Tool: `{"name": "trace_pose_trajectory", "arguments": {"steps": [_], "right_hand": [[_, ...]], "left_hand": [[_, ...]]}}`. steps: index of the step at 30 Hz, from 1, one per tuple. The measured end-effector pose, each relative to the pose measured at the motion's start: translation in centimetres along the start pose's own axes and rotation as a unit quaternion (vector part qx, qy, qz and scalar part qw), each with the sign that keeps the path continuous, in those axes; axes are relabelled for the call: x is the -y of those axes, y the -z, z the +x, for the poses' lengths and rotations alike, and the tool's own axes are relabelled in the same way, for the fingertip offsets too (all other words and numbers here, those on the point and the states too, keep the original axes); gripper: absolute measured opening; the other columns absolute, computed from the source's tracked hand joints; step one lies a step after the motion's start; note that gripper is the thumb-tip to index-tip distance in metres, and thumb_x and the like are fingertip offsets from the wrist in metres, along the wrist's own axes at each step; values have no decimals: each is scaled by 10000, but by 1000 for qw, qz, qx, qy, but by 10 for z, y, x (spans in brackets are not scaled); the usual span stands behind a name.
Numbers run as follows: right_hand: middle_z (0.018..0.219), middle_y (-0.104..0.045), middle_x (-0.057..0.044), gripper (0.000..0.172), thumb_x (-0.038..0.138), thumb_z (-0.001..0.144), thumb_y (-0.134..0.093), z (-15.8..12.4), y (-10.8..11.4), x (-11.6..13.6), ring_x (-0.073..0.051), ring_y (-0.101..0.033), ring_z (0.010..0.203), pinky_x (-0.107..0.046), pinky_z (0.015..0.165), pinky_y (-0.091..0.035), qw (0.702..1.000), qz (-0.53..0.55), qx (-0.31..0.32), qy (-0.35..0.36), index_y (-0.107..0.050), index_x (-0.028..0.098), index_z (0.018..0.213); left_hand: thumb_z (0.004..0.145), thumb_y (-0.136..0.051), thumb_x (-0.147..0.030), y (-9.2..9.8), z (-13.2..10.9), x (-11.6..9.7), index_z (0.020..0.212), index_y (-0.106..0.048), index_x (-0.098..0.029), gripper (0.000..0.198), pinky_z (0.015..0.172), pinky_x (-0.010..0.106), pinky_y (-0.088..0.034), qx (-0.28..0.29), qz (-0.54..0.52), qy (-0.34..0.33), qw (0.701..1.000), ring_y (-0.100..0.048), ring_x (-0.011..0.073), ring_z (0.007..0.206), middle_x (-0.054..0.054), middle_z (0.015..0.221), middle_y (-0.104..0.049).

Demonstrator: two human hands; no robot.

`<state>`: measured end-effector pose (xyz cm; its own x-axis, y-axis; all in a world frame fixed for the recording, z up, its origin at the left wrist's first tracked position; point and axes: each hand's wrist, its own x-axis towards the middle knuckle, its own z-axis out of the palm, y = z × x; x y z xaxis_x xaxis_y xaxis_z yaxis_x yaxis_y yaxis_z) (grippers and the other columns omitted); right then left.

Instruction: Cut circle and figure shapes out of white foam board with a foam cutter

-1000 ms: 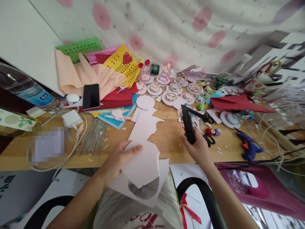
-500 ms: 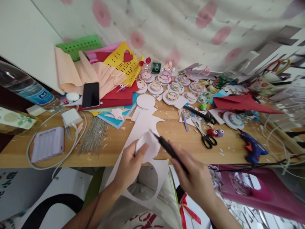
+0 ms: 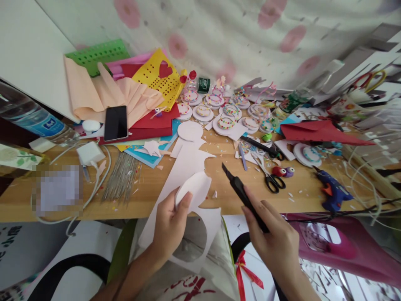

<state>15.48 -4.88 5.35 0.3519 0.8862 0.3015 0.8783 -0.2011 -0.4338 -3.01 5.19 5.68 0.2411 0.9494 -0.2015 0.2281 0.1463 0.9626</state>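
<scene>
White foam sheet (image 3: 188, 167) — pinched in left hand (image 3: 171, 221); right hand (image 3: 275, 238) grips black craft knife (image 3: 241, 192) just beside — blade up.

A wooden table (image 3: 150, 188) carries a crowd of craft goods. At its left lie a white charger (image 3: 90, 153) with its cable and a bundle of thin metal wires (image 3: 121, 180). A black phone (image 3: 115, 123) rests on stacked coloured sheets (image 3: 147, 125). Decorated white discs (image 3: 225, 122) cluster along the far side. Black-handled scissors (image 3: 270, 179) and a blue glue gun (image 3: 332, 190) lie at the right, among paper scraps.
</scene>
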Motion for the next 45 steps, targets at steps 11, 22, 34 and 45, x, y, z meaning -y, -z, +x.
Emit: {"name": "trace_pose_trajectory", "arguments": {"steps": [11, 22, 34, 45], "right_hand": [[693, -610, -1, 465, 274, 938, -530, -5, -5, 19, -128, -563, 551, -248, 533, -388, 995, 8, 40, 95, -524, 300, 1402], [838, -723, -35, 425, 319, 941, -497, 12, -34, -30, -185, -650, 593, -258, 432, -341, 994, -86, -29, -55, -562, 305, 1361], [756, -652, -49, 255, 401, 832, -653, 192, -112, 5, -198, -622, 714, -329, 664, -492, 980, 94, 87, -151, -644, 149, 872], [1142, -626, -75, 313, 357, 934, -586, 249, -165, 30, -187, -638, 938, -386, 787, -558, 964, 195, 85, -158, -590, 160, 1178]], "left_hand": [[888, -583, -379, -5, -3, 7, 1042, -700, -173, 283, 856, 271, -466, 2, 9, 6, 1000, -646, 248, 926, 51, 878, -717], [820, -676, -458, 2, -17, 8, 995, -723, -172, 338, 956, 306, -495, -27, -98, 59, 993, -644, 288, 1095, 89, 1054, -748], [834, -573, -63, 50, 34, -14, 1315, -563, -119, 484, 834, 319, -615, -172, -425, 220, 861, -731, 240, 954, 84, 953, -779], [894, -474, -90, 85, 25, -8, 1406, -478, -120, 513, 789, 298, -615, -164, -514, 266, 799, -725, 224, 973, 108, 1072, -755]]}}
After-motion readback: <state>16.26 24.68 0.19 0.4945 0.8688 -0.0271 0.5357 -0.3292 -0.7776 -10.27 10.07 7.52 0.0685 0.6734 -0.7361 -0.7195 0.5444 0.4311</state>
